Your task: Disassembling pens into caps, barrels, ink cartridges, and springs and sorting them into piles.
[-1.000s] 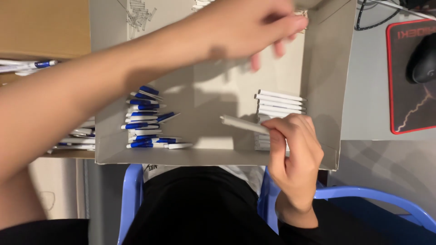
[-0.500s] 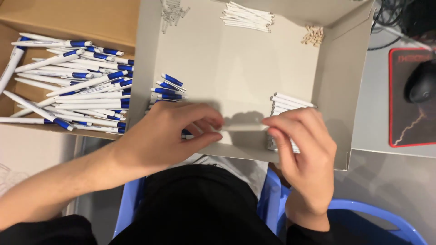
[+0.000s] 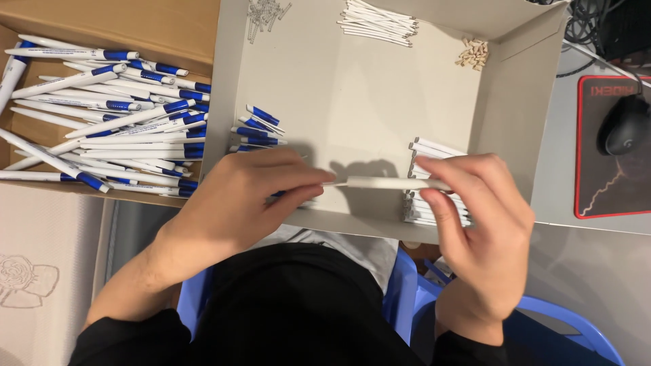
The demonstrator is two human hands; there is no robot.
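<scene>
The left hand (image 3: 237,203) covers whatever its fingertips pinch at the near end of the white pen barrel (image 3: 393,183); that part cannot be made out. The right hand (image 3: 478,224) grasps the barrel's other end, over the grey tray (image 3: 515,102). Inside the tray: blue caps (image 3: 258,129), stacked white barrels (image 3: 434,203), thin white refills (image 3: 376,20). Left of the tray, a brown cardboard box (image 3: 135,20) holds finished blue-and-white pens (image 3: 115,135)

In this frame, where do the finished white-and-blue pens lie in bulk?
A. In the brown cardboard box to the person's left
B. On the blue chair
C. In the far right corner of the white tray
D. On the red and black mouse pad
A: the white-and-blue pens are piled in the brown cardboard box, left of the white tray.
</scene>
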